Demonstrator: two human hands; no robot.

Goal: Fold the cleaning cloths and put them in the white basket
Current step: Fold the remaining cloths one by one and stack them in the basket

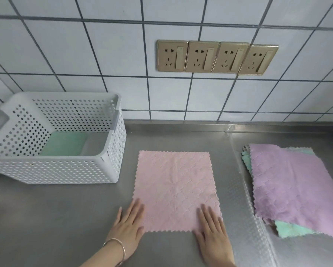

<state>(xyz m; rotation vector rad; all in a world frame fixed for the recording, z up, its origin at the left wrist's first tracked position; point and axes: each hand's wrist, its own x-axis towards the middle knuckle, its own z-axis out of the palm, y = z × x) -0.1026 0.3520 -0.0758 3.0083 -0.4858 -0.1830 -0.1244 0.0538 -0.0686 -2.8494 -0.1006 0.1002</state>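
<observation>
Steel counter (pixel 65 218): both hands (pixel 130 224) flat on pink cloth (pixel 175 187).

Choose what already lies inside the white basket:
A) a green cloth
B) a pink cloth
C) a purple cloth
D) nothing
A: a folded green cloth lies on the floor of the white basket, seen over its near rim.
</observation>
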